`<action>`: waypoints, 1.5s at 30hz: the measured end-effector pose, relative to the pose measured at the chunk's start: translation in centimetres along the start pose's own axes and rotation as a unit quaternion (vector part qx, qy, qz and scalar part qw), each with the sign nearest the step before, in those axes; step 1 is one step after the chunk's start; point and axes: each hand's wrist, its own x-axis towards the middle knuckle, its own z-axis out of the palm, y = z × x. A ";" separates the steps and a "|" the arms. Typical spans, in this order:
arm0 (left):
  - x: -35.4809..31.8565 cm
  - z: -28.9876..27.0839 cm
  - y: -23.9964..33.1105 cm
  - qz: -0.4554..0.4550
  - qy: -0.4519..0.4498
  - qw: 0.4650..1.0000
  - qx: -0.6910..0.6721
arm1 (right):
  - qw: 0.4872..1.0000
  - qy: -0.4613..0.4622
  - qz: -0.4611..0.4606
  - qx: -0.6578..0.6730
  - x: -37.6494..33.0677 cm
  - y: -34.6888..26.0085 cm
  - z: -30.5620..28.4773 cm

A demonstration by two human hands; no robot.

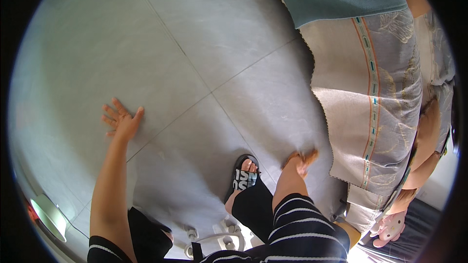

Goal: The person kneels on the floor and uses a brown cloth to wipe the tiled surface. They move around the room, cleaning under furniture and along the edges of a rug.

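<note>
The right hand [302, 159] is the nearer grip, fingers curled, seemingly holding nothing; the patterned bedspread [370, 112] hangs just right of it, its scalloped edge running away from the person; the left hand [122, 122] spreads open, holding nothing, over the tiled floor [195, 44].

left arm: bare forearm stretched forward from the lower edge, nearly straight
left hand [121, 121]: open, fingers spread, palm down, holding nothing
right arm: striped sleeve to the elbow, forearm angled forward and down
right hand [303, 158]: blurred, fingers loosely curled, grip unclear
</note>
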 end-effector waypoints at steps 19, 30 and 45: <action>0.1 -1.4 -7.0 0.163 -0.067 0.944 -0.279 | 0.698 -0.392 -0.596 -0.065 -35.9 -19.1 3.7; -9.2 3.5 -10.7 0.300 0.178 0.925 -0.150 | 0.815 -0.288 -0.454 -0.217 -21.0 -20.5 -1.9; -24.1 15.5 -6.4 0.394 0.125 0.898 -0.149 | 0.931 -0.178 -0.319 0.012 -33.3 -12.5 -0.5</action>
